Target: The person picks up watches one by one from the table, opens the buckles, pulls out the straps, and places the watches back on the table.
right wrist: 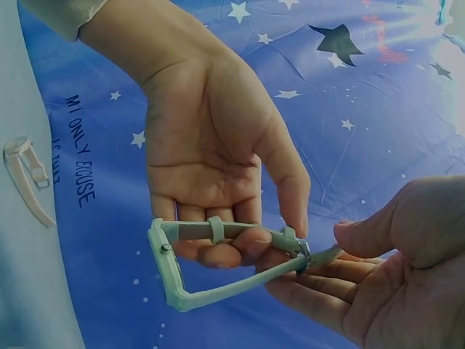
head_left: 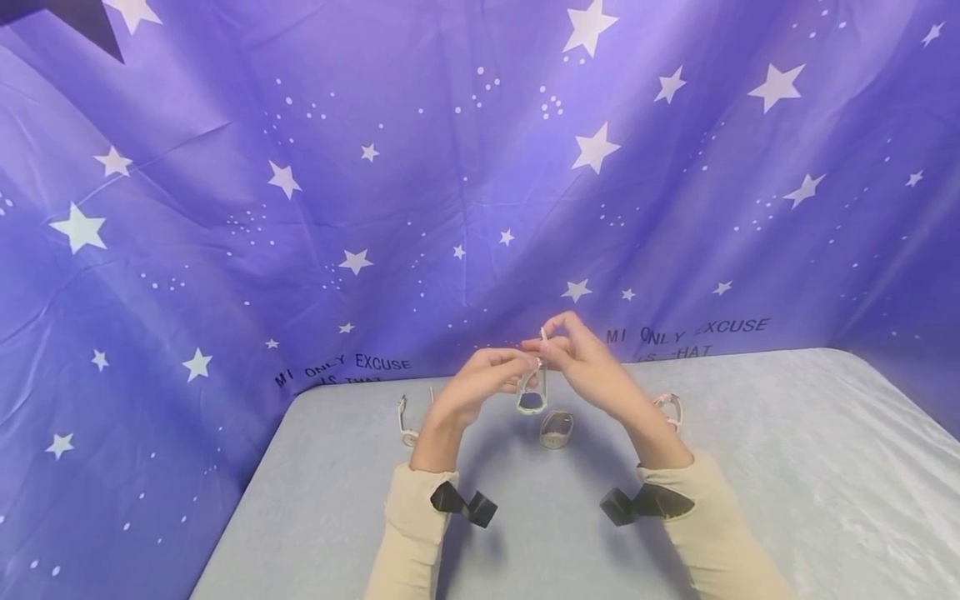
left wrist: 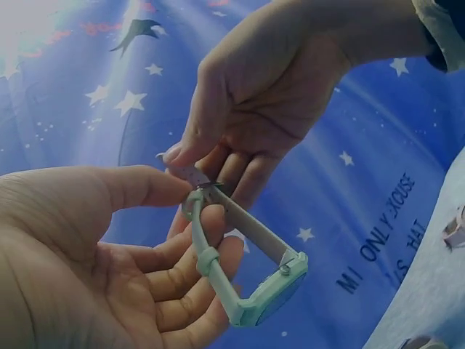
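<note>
A pale green wristwatch point(head_left: 532, 408) with a rectangular case hangs from both hands above the table. Its strap point(right wrist: 240, 283) forms a closed loop, one band passing through the metal buckle point(right wrist: 302, 251). My left hand point(head_left: 474, 385) pinches the buckle end between thumb and fingers, close by a small strap keeper point(left wrist: 208, 260). The strap's free tip is pinched by my right hand point(head_left: 592, 367), thumb on top, just past the buckle. The watch case point(left wrist: 275, 292) dangles below the fingers, its dial turned mostly away in the left wrist view.
On the grey cloth-covered table point(head_left: 787, 483), another watch point(head_left: 557, 439) stands below the hands. A light watch point(head_left: 409, 437) lies beside the left wrist, partly hidden, and a pinkish one point(head_left: 677, 410) behind the right forearm. A purple star-patterned curtain point(head_left: 465, 167) hangs behind.
</note>
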Motion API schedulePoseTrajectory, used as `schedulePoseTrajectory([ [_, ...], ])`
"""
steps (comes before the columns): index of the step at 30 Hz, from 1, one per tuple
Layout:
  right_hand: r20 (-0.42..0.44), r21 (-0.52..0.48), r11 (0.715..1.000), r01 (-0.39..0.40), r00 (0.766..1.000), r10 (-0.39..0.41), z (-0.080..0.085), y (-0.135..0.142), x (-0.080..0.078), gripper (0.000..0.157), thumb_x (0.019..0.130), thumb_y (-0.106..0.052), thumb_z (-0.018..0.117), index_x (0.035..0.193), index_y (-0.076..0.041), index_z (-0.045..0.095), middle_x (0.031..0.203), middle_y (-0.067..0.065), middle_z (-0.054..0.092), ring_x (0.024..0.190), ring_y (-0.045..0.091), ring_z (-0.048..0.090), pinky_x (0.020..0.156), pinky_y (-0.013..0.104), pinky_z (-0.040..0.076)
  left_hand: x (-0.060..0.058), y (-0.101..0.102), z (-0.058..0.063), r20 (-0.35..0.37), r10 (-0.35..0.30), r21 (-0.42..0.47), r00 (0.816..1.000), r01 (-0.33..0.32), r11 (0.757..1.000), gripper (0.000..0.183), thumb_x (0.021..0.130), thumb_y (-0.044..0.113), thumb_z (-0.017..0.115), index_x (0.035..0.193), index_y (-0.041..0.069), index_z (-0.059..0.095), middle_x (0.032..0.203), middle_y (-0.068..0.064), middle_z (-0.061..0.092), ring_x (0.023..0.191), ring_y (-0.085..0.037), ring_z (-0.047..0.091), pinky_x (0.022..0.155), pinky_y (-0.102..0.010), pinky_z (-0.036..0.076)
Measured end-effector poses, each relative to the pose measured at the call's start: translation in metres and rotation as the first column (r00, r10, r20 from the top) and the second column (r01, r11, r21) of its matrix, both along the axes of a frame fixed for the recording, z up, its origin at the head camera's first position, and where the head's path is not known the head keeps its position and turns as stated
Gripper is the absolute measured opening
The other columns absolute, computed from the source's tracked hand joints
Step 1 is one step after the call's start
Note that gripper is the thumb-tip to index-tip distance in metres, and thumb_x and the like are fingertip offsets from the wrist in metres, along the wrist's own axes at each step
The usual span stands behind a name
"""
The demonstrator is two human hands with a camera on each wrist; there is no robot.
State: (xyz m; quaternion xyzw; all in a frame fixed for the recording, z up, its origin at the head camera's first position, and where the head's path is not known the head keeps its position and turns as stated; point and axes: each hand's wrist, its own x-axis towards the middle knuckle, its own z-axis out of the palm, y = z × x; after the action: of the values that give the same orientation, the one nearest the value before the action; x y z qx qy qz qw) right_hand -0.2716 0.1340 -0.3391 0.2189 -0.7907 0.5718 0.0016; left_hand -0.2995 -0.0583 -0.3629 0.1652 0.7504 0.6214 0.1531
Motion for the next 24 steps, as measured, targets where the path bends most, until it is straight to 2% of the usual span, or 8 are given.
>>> schedulePoseTrajectory([
  [5,-0.035,0.011,1.0,0.011,0.999,-0.011,0.0,-0.004,0.002,0.013,0.107,-0.007,0.046,0.116,0.001,0.041,0.133,0.029,0.063,0.129,0.047,0.058,0.117,0.071,0.029,0.001,0.003,-0.001,0.048,0.004,0.054,0.999,-0.006,0.999,0.035,0.097,0.02,0.062,0.121,-0.004,0.07,0.089,0.006,0.075,0.091,-0.009,0.07,0.096,-0.033,0.056],
  [9,-0.055,0.011,1.0,0.016,0.998,-0.016,0.0,-0.005,0.002,0.013,0.107,-0.009,0.046,0.115,0.001,0.042,0.134,0.028,0.063,0.131,0.046,0.057,0.119,0.071,0.024,0.001,0.006,-0.001,0.086,0.016,0.089,0.996,-0.024,0.996,0.035,0.097,0.018,0.061,0.122,-0.005,0.069,0.085,0.008,0.072,0.088,-0.008,0.068,0.093,-0.03,0.054],
  [13,-0.059,0.004,1.0,0.015,0.998,-0.015,-0.001,-0.005,0.003,0.014,0.108,-0.01,0.046,0.115,0.001,0.042,0.134,0.028,0.063,0.13,0.044,0.059,0.121,0.069,0.023,0.003,0.009,0.001,0.098,0.023,0.105,0.995,-0.034,0.994,0.029,0.097,0.019,0.063,0.111,-0.005,0.072,0.079,0.008,0.068,0.086,-0.008,0.064,0.09,-0.028,0.052],
  [18,-0.051,-0.017,1.0,0.008,0.999,-0.008,-0.001,-0.007,0.004,0.014,0.108,-0.01,0.046,0.115,0.001,0.042,0.135,0.028,0.063,0.132,0.042,0.058,0.121,0.064,0.027,0.006,0.011,0.003,0.098,0.024,0.117,0.995,-0.036,0.992,0.025,0.097,0.018,0.064,0.101,-0.004,0.074,0.076,0.008,0.066,0.084,-0.008,0.06,0.088,-0.027,0.048],
  [24,-0.043,-0.069,0.998,-0.004,0.999,0.001,0.001,-0.007,0.003,0.015,0.108,-0.009,0.045,0.117,0.002,0.04,0.138,0.028,0.061,0.134,0.041,0.056,0.119,0.058,0.036,0.007,0.015,0.003,0.109,0.004,0.199,0.994,-0.026,0.98,0.026,0.099,0.011,0.06,0.114,-0.008,0.071,0.077,0.012,0.068,0.083,-0.006,0.063,0.093,-0.029,0.051],
])
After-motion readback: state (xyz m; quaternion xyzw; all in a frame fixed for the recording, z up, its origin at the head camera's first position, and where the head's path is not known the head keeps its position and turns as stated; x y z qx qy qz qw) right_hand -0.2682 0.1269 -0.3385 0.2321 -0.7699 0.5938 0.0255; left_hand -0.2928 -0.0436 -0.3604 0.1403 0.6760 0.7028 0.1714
